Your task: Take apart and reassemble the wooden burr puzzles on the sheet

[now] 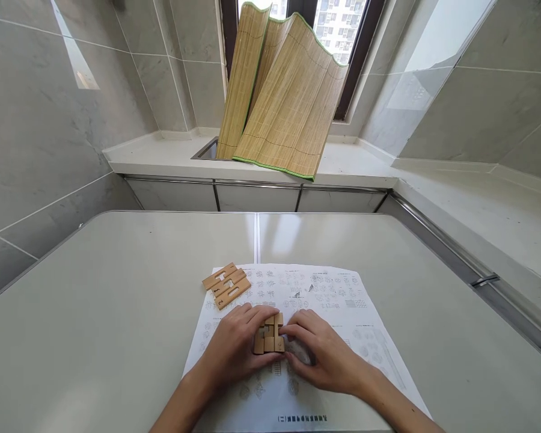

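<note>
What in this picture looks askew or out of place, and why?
The straw-coloured mat looks odd: it leans at a slant before the window, on the counter, rather than lying flat. The paper seems turned around: its heading appears upside down.

Left hand and right hand nearly together, fingers curved.

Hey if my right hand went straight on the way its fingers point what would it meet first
Your right hand, I'd say the small brown wooden block assembly; fingertip contact there looks likely but unclear.
</note>
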The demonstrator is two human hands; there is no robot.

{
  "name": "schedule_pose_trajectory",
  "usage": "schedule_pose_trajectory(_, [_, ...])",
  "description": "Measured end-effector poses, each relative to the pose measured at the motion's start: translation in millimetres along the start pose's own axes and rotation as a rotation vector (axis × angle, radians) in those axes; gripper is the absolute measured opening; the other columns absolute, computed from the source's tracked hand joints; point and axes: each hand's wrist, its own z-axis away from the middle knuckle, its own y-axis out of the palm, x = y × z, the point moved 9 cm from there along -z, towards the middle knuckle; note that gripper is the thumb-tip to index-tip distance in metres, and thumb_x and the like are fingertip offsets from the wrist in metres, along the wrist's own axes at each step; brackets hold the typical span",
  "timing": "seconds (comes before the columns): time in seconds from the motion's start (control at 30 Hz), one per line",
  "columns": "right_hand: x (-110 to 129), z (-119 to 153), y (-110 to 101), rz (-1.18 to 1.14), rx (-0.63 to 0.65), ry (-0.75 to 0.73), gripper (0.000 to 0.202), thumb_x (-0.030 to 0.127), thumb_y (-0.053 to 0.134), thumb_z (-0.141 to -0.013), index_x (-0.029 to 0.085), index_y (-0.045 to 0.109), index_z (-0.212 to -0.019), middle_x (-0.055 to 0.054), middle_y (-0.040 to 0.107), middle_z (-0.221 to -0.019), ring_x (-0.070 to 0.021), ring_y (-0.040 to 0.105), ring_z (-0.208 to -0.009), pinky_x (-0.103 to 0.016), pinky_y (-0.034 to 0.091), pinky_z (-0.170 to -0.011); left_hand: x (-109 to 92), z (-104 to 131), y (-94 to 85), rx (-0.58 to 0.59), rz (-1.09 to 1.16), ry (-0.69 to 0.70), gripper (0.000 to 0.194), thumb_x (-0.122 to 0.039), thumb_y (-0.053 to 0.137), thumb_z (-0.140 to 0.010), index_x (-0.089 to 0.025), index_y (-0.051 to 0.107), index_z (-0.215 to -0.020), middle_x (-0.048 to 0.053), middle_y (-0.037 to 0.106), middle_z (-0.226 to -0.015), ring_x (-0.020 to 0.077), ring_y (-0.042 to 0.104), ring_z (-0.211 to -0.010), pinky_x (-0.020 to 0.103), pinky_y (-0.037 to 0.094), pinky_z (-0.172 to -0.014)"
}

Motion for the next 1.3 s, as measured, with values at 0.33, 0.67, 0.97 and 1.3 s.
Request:
schedule_pose_trajectory(0.33, [-1.8,0.2,0.2,-0.048,-0.026,0.033,0.031,0.015,0.061,-0.095,0.026,0.060,-0.124,-0.007,0.068,-0.105,-0.0260,0.063,-0.098,-0.043,0.056,-0.085,33.9,35.3,-35.1,-0.158,-0.012,-0.152,0.062,-0.041,0.088,-0.076,-0.030,0.059,-0.130,0.004,0.074,-0.123,0.0267,0.071,-0.110,0.036,0.058,-0.092])
schedule_pose_trajectory(0.67, [-1.9,-0.4,1.3,-0.074,-0.045,0.070,0.024,0.014,0.055,-0.099,0.027,0.062,-0.117,-0.007,0.069,-0.104,-0.0248,0.065,-0.094,-0.042,0.058,-0.081,84.9,102.8,-83.3,-0.334,-0.241,-0.574,0.058,-0.065,0.071,-0.082,-0.030,0.065,-0.127,0.005,0.076,-0.117,0.0293,0.074,-0.099,0.036,0.061,-0.075])
schedule_pose_trajectory(0.97, [-3.6,-1.5,3.5,-0.067,-0.063,0.056,0.021,0.012,0.053,-0.099,0.026,0.063,-0.112,-0.007,0.069,-0.101,-0.0242,0.066,-0.092,-0.040,0.058,-0.079,89.7,94.4,-78.1,-0.350,-0.301,-0.695,0.051,-0.060,0.068,-0.085,-0.030,0.063,-0.126,0.004,0.076,-0.116,0.0291,0.072,-0.101,0.035,0.058,-0.074])
schedule_pose_trajectory(1.3, [-1.3,-1.6,-0.2,-0.055,-0.093,0.028,0.020,0.014,0.053,-0.100,0.026,0.065,-0.111,-0.007,0.071,-0.098,-0.0244,0.068,-0.089,-0.040,0.059,-0.077,66.6,86.0,-88.6,-0.496,-0.467,-0.498,0.059,-0.062,0.069,-0.085,-0.024,0.060,-0.130,0.015,0.061,-0.133,0.0385,0.058,-0.119,0.055,0.050,-0.098])
